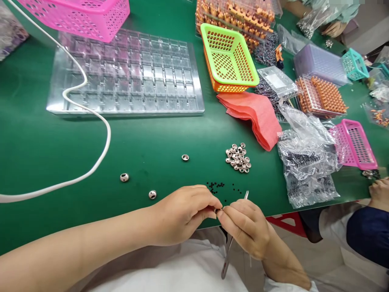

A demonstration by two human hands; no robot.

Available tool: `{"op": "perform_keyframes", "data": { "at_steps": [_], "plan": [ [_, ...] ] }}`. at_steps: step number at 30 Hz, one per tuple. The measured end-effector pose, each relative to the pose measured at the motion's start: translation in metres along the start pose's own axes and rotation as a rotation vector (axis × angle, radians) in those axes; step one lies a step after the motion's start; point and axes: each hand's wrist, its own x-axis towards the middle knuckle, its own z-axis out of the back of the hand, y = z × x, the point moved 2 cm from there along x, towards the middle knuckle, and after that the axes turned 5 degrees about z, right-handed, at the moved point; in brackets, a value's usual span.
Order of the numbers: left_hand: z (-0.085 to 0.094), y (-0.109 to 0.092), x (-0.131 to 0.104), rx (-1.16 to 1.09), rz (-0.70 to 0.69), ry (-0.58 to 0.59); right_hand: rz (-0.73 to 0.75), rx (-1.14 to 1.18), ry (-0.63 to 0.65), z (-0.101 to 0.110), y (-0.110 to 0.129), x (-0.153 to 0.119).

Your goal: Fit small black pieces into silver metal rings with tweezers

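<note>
Small part [216,211] pinched in left grip [182,215], worked by fingertips of right grip [244,227], tweezers [226,259] tucked there; black bits [223,185], metal caps [232,150] scattered beyond on bench [146,138]; steady alignment called for.

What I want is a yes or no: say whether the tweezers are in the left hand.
No, the tweezers are in the right hand, their tips poking out above its knuckles.
</note>
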Motion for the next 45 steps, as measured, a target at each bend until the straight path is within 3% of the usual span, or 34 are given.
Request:
{"op": "perform_keyframes", "data": {
  "at_steps": [5,16,21,25,29,32,42,45],
  "plan": [
    [-0.001,0.001,-0.001,0.006,-0.007,0.004,0.085,0.055,-0.018,-0.001,-0.005,0.008],
    [-0.003,0.003,0.000,0.009,0.010,-0.002,0.100,0.066,-0.024,-0.006,-0.008,0.012],
    [-0.003,0.006,0.002,0.016,0.059,-0.003,0.109,0.022,-0.090,-0.014,-0.013,0.011],
    [0.000,0.008,0.004,-0.068,0.159,-0.027,-0.007,0.054,-0.186,-0.019,-0.014,0.002],
    [0.003,0.008,0.006,-0.188,0.232,-0.036,-0.214,0.156,-0.402,-0.018,-0.009,-0.004],
    [0.004,0.007,0.007,-0.222,0.267,-0.041,-0.290,0.132,-0.530,-0.018,-0.005,-0.007],
    [0.003,0.007,0.008,-0.209,0.254,-0.043,-0.343,0.090,-0.562,-0.026,-0.003,-0.018],
    [0.010,0.009,0.008,-0.085,0.257,-0.032,-0.386,0.074,-0.575,-0.028,-0.005,-0.022]
  ]
}}
